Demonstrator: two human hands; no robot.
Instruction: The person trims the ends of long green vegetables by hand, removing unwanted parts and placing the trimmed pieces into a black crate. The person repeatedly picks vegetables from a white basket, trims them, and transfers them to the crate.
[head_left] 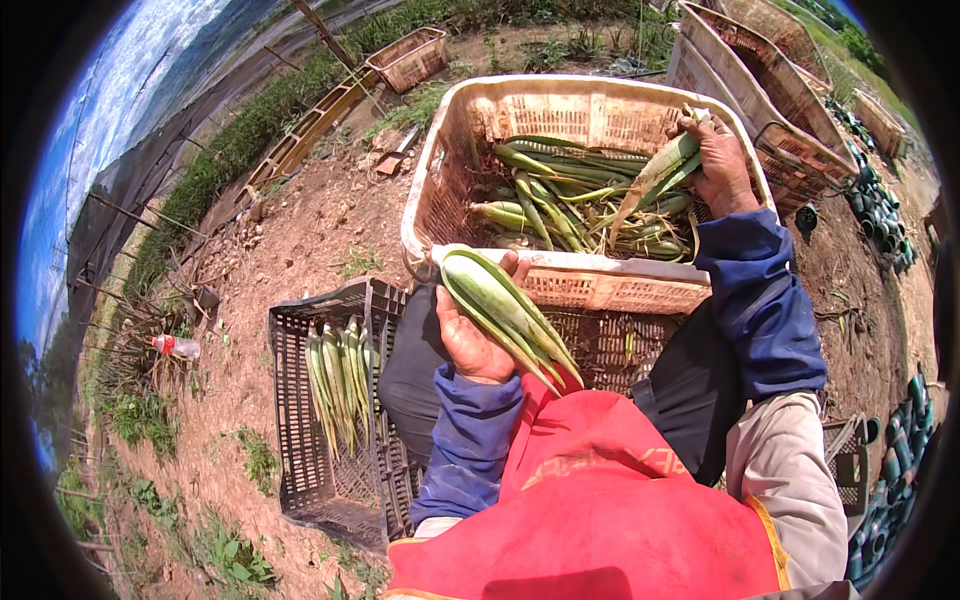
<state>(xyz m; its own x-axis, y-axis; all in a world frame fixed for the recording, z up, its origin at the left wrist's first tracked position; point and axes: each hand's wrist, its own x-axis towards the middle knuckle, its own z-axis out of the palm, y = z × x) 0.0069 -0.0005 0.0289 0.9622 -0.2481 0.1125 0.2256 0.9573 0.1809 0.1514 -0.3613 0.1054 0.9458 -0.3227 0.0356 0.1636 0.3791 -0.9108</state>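
Observation:
My left hand (472,345) is closed round a long-leaved green plant (492,298) with a pale base, held above my lap with its leaf tips toward me. At the right of a dirty white plastic crate (590,268), my right hand (725,172) grips the base of another leafy plant (660,178). One of its leaves is dry and brown and hangs over the crate. Inside that crate lies a pile of similar green plants (560,190). To my left, a black slatted crate (283,430) holds several more plants (342,375), laid side by side.
Stacked crates (760,75) stand at the far right, and a small crate (410,60) lies at the back. Rows of dark potted things (890,490) line the right side. A bottle (177,347) lies on the dirt at left. A red apron (600,500) covers my lap.

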